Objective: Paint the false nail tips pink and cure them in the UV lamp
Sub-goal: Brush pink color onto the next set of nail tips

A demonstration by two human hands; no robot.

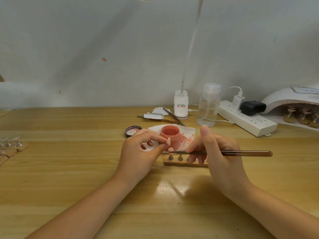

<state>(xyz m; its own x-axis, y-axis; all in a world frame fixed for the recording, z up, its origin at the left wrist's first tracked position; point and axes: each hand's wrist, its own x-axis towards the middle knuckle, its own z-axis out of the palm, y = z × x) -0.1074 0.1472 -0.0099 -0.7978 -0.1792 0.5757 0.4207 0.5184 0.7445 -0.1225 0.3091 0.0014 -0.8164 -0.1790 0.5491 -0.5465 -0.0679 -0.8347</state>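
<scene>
False nail tip, pale pink and pointed, sits pinched between the thumb and forefinger of your left hand, held up just in front of the open pink polish jar. Your other left fingers are loosely curled beneath it. Your right hand grips a long brown-handled brush lying almost level, with its bristle end pointing left to just below the held tip; your thumb sticks up above the handle while the fingers wrap round it.

Under both hands a small wooden holder rests on the surface, carrying a row of metal stands; your right fingers hide its right end. Another pink tip sits on the leftmost stand. The jar stands on a pink-smeared white wipe, with its lid lying open-side up just to the left.

At the far right, the white UV lamp has more holders with tips inside its mouth. A power strip, a clear pump bottle and a desk lamp base line the wall behind. More stands lie at the left edge.
</scene>
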